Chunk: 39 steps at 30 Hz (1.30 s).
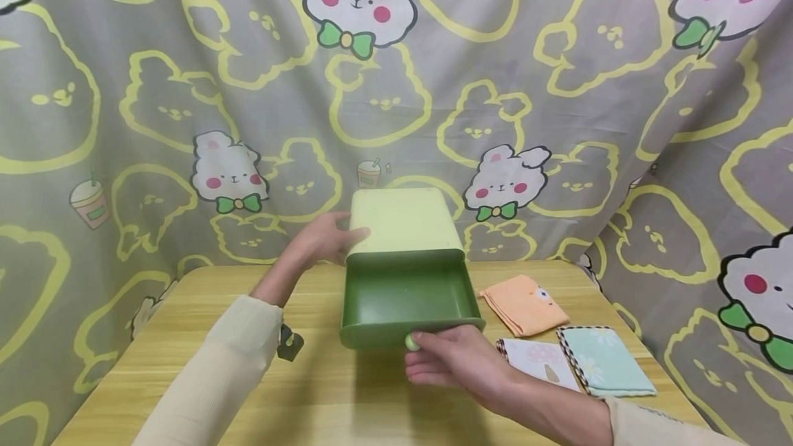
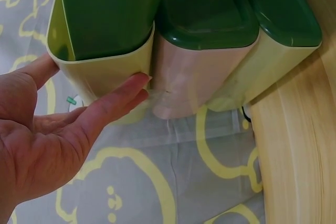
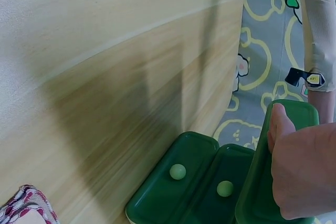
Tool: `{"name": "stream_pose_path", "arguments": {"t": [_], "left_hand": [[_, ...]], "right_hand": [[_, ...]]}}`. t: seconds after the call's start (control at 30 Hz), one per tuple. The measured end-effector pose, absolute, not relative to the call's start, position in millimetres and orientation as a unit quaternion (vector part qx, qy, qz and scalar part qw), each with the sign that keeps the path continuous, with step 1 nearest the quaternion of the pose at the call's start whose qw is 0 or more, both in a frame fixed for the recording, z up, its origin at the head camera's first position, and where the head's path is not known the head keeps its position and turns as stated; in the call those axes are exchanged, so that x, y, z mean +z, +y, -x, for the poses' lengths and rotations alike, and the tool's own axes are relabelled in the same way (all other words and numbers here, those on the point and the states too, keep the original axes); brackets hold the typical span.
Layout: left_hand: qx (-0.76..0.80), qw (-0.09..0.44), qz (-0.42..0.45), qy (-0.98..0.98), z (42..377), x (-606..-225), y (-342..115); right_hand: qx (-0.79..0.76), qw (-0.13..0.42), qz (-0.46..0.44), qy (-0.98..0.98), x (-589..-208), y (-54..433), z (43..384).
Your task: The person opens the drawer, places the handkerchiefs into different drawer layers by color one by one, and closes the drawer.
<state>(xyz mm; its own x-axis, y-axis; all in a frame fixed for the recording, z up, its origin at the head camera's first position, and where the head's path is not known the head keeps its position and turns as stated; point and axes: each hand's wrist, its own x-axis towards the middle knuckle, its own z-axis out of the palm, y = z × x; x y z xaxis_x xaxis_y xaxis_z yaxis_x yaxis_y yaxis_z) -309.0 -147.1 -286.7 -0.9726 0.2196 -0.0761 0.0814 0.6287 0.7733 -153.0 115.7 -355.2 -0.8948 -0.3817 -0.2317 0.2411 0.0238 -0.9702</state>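
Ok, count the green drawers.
3: the top drawer, open, its knob pinched by the right hand; the middle drawer and bottom drawer, both closed, below it.

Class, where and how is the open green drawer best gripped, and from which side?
The drawer is probably best gripped by its round knob, from the front, between thumb and fingers: it juts outward, small enough to pinch. The right hand is there; the left hand touches the yellow casing.
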Motion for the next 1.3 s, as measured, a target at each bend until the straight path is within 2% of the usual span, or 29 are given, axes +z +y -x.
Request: {"name": "stream_pose_path", "arguments": {"t": [0.7,0.97,1.3], "left_hand": [[0.415,0.082,-0.086,0.902,309,-287,-147],[0.413,0.083,-0.090,0.902,308,-286,-147],[0.410,0.079,-0.094,0.904,309,-287,-146]], "right_hand": [[-0.660,0.228,0.070,0.713,-357,121,148],[-0.538,0.287,0.172,0.774,-332,134,152],[-0.399,0.324,0.269,0.815,-295,154,167]]}}
